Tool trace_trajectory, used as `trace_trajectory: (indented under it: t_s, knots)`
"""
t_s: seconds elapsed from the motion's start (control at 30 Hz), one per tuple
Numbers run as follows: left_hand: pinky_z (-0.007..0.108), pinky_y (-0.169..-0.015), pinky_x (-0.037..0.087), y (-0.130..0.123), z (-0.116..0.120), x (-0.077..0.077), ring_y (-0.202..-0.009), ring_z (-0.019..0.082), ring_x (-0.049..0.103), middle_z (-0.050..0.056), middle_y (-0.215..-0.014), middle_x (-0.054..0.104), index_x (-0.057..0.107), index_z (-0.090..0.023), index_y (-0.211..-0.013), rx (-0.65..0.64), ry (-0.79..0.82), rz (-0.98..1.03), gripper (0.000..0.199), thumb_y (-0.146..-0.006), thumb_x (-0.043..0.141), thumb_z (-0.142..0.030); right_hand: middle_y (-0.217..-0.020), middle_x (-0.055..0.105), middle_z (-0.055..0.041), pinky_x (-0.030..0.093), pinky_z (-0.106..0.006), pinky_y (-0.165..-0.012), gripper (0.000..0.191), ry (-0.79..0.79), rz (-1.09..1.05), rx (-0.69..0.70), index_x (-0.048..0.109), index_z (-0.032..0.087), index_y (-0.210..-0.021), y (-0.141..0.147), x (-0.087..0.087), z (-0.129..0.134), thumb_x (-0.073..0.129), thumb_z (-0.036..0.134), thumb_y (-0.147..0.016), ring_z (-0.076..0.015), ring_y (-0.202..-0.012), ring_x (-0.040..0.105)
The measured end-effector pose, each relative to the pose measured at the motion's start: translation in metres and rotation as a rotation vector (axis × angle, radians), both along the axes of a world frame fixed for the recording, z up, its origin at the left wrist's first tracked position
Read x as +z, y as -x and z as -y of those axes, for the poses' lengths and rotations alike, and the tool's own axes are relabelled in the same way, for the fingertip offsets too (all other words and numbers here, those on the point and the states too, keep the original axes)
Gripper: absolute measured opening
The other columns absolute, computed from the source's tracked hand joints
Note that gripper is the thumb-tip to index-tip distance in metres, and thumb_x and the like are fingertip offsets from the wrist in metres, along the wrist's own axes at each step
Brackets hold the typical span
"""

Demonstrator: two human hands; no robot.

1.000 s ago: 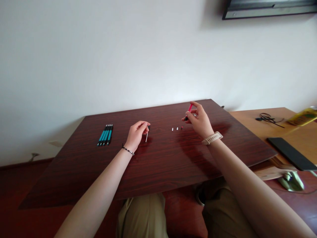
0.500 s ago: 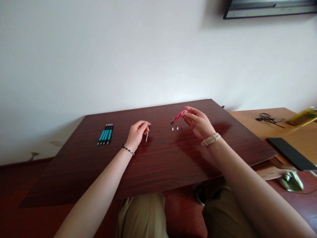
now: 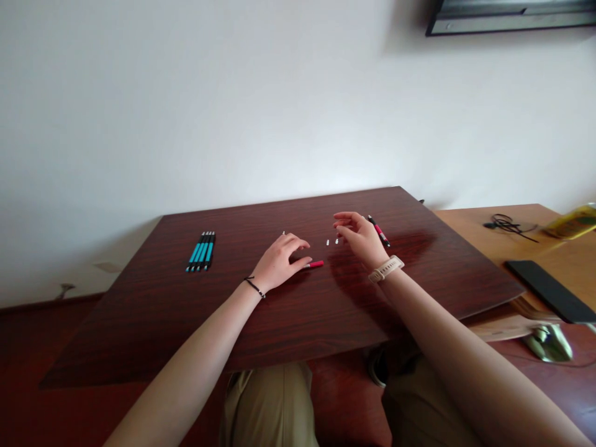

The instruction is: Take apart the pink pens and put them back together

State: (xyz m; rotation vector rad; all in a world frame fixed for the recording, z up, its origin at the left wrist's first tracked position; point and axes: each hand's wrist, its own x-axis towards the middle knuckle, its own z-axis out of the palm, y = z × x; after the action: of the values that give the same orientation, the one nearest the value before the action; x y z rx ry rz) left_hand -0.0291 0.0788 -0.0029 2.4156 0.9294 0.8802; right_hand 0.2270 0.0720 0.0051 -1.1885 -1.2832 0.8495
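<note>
My left hand [image 3: 285, 259] rests low over the table with thumb and forefinger apart. By its thumb lies a short red pen barrel [image 3: 315, 265]; I cannot tell whether they touch. A small pale tip [image 3: 284, 233] shows just behind the knuckles, the rest hidden by the hand. My right hand [image 3: 358, 237] hovers with fingers loosely spread and nothing visible in them. Two tiny white pen parts [image 3: 332, 242] lie left of its fingertips. A pink-and-black pen [image 3: 380, 231] lies just right of that hand.
Several blue-and-black pens [image 3: 201, 251] lie side by side on the left of the dark table [image 3: 162, 323]. On the lighter desk [image 3: 470, 226] to the right are a black cable [image 3: 505, 225], a flat black object [image 3: 547, 288] and a yellow package [image 3: 572, 221].
My right hand has let go of the red barrel, which now lies near my left thumb. My left hand has opened and moved right and down. The small red bit near the white parts is no longer visible.
</note>
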Motion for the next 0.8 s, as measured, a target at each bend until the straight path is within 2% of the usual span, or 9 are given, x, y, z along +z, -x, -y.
trace_trajectory:
  t_s: [0.17,0.27,0.4,0.53,0.63,0.8]
  knots:
    - [0.041,-0.096,0.047,0.001,-0.001,-0.003,-0.094,0.026,0.066,0.007,-0.098,0.071,0.076,-0.024,-0.095,-0.066,-0.003,-0.104,0.016,-0.095,0.075,-0.04,-0.104,0.076,-0.0078,0.057,-0.033,-0.076,0.035,-0.022,0.072,-0.006,0.072,0.017,-0.118,-0.004,-0.001,0.002,0.068,0.031,-0.086,-0.0175,-0.081,0.07]
    - [0.038,-0.088,0.047,-0.001,0.006,0.003,-0.089,0.025,0.064,0.006,-0.093,0.07,0.071,-0.023,-0.092,-0.12,0.001,-0.136,0.023,-0.1,0.069,-0.045,-0.103,0.077,-0.0073,0.057,-0.034,-0.075,0.033,-0.055,0.112,-0.005,0.072,0.018,-0.118,-0.005,0.001,0.005,0.067,0.03,-0.088,-0.0175,-0.079,0.07]
    - [0.035,-0.08,0.045,-0.006,0.014,0.006,-0.083,0.023,0.062,0.004,-0.086,0.067,0.065,-0.023,-0.09,-0.222,-0.041,-0.288,0.031,-0.095,0.074,-0.052,-0.103,0.077,-0.0075,0.057,-0.034,-0.074,0.028,-0.09,0.17,0.02,0.073,0.019,-0.115,-0.005,0.004,0.009,0.067,0.03,-0.091,-0.0186,-0.08,0.07]
    - [0.032,-0.076,0.044,-0.007,0.015,0.003,-0.082,0.02,0.063,0.003,-0.088,0.066,0.062,-0.022,-0.091,-0.18,-0.047,-0.361,0.021,-0.102,0.064,-0.039,-0.104,0.078,-0.0075,0.056,-0.034,-0.073,0.023,-0.12,0.241,0.028,0.074,0.021,-0.113,-0.004,0.008,0.015,0.065,0.028,-0.093,-0.02,-0.082,0.071]
    - [0.03,-0.073,0.044,-0.006,0.013,0.001,-0.078,0.018,0.062,0.002,-0.089,0.066,0.063,-0.021,-0.091,-0.133,-0.014,-0.352,0.019,-0.101,0.064,-0.037,-0.104,0.079,-0.0063,0.056,-0.035,-0.073,0.022,-0.148,0.291,0.038,0.073,0.023,-0.114,-0.003,0.011,0.019,0.062,0.026,-0.095,-0.0204,-0.082,0.071]
    - [0.028,-0.067,0.043,-0.004,0.01,0.001,-0.069,0.015,0.06,0.0,-0.083,0.067,0.062,-0.021,-0.092,-0.039,0.151,-0.163,0.023,-0.101,0.064,-0.042,-0.104,0.078,-0.006,0.057,-0.035,-0.076,0.023,-0.211,0.336,0.027,0.072,0.023,-0.117,0.002,0.015,0.025,0.06,0.024,-0.097,-0.0206,-0.084,0.071]
